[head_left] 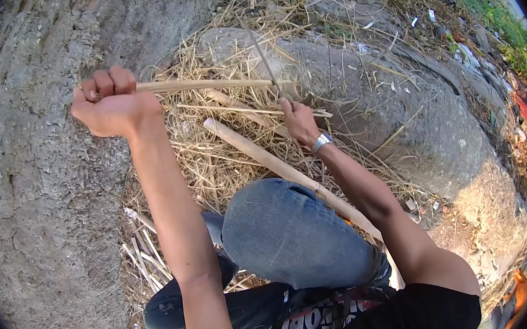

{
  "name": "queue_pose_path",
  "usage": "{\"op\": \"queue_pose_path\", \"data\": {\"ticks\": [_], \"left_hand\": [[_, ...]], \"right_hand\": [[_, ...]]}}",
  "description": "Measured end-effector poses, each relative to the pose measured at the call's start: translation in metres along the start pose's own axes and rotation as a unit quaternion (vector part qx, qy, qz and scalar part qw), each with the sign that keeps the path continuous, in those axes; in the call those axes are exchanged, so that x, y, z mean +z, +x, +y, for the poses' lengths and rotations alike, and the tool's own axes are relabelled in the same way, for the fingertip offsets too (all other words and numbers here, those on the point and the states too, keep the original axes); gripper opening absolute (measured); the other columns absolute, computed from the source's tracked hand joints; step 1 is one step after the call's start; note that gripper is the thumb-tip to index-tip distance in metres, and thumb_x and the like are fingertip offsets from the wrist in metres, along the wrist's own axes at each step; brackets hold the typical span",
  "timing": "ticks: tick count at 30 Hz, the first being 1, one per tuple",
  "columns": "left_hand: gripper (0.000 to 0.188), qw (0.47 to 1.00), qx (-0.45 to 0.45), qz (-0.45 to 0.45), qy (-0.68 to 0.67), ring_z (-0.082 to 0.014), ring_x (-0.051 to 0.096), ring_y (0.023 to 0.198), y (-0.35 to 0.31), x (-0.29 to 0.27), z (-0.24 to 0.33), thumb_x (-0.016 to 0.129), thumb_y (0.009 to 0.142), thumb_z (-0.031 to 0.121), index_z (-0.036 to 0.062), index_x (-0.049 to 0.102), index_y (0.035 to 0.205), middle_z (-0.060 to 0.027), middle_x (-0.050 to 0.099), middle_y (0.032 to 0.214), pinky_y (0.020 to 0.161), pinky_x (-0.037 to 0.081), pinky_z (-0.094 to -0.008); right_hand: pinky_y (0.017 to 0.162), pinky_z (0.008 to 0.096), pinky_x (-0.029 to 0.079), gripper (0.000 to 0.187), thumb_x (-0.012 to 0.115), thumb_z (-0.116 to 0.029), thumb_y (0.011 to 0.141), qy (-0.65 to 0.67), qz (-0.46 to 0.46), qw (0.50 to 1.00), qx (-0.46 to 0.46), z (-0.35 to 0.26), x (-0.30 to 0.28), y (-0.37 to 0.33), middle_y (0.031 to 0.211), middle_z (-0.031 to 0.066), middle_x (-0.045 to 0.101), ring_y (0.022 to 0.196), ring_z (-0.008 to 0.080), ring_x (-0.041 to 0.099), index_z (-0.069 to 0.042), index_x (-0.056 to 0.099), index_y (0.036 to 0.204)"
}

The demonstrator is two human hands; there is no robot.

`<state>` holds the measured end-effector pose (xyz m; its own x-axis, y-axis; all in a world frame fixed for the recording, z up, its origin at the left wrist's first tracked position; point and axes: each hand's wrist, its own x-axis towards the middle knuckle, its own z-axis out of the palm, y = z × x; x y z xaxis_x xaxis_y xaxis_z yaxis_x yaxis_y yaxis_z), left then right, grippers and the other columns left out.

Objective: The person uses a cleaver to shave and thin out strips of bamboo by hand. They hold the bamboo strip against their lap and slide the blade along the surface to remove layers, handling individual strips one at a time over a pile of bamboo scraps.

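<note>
While I watch from afar through the head view, the left hand [110,102] is clamped in a fist around the left part of the pale strip [203,83], which reaches across above the heap of straw-like shavings [202,161] to the knife [261,52]. The right hand [299,122] is wrapped round what I take to be the knife's handle, the blade pointing away and crossing the strip near its right end; I cannot tell whether the edge bites. For clean paring, I would want the strip held steady and straight, the blade at a shallow angle, and each stroke light and even, so that nothing splits. I would also guide the edge clear of both hands and the bent knee [283,233], beside the thick pole [262,155].
</note>
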<state>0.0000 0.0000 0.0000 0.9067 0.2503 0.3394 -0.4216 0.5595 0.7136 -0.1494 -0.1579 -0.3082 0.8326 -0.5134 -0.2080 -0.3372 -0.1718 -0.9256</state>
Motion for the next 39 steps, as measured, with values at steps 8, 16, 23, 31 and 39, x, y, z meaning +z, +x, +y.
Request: {"op": "queue_pose_path", "data": {"ticks": [8,16,23,31,39], "left_hand": [[0.029,0.986,-0.084,-0.135,-0.057,-0.0109,0.012,0.051,0.012,-0.015,0.020,0.042,0.091,0.024,0.0185,0.028,0.066,0.0050,0.019,0.058,0.050,0.011,-0.0317],[0.032,0.980,-0.075,-0.172,-0.062,-0.0108,0.010,0.050,0.011,-0.039,0.025,0.041,0.092,0.024,0.0184,0.025,0.065,0.0046,0.018,0.057,0.048,0.011,-0.0325],[0.036,0.985,-0.054,-0.142,-0.081,-0.0121,0.009,0.054,-0.013,-0.048,0.027,0.042,0.095,0.029,0.0164,0.025,0.066,0.0034,0.016,0.057,0.050,0.010,-0.0340],[0.032,0.987,-0.037,-0.124,-0.096,-0.0120,0.009,0.053,-0.025,-0.038,0.026,0.039,0.094,0.023,0.0176,0.023,0.067,0.0040,0.017,0.058,0.050,0.011,-0.0331],[0.030,0.991,-0.019,-0.115,-0.066,-0.0116,0.011,0.052,-0.021,-0.048,0.022,0.035,0.095,0.025,0.0185,0.024,0.068,0.0040,0.016,0.058,0.050,0.013,-0.0331]], "right_hand": [[0.054,0.0437,0.039,0.053,0.047,-0.043,0.106,0.064,-0.073,0.980,-0.175,-0.151,0.012,-0.050,0.057,0.0142,0.049,0.050,0.0276,0.046,0.003,0.061,0.085],[0.060,0.0476,0.046,0.048,0.055,-0.043,0.102,-0.023,-0.039,0.983,-0.180,-0.118,0.014,-0.056,0.066,0.0210,0.060,0.060,0.0403,0.060,0.003,0.068,0.105],[0.054,0.0439,0.039,0.047,0.053,-0.037,0.104,-0.006,-0.032,0.989,-0.144,-0.163,0.007,-0.090,0.062,0.0198,0.054,0.052,0.0319,0.048,0.005,0.062,0.085],[0.056,0.0428,0.040,0.048,0.047,-0.041,0.106,-0.036,-0.071,0.994,-0.076,-0.097,-0.001,-0.070,0.064,0.0166,0.054,0.055,0.0287,0.051,0.004,0.062,0.096],[0.054,0.0412,0.040,0.050,0.051,-0.041,0.105,-0.008,-0.089,0.987,-0.135,-0.144,0.005,-0.090,0.057,0.0126,0.051,0.051,0.0229,0.048,0.006,0.065,0.096]]}}
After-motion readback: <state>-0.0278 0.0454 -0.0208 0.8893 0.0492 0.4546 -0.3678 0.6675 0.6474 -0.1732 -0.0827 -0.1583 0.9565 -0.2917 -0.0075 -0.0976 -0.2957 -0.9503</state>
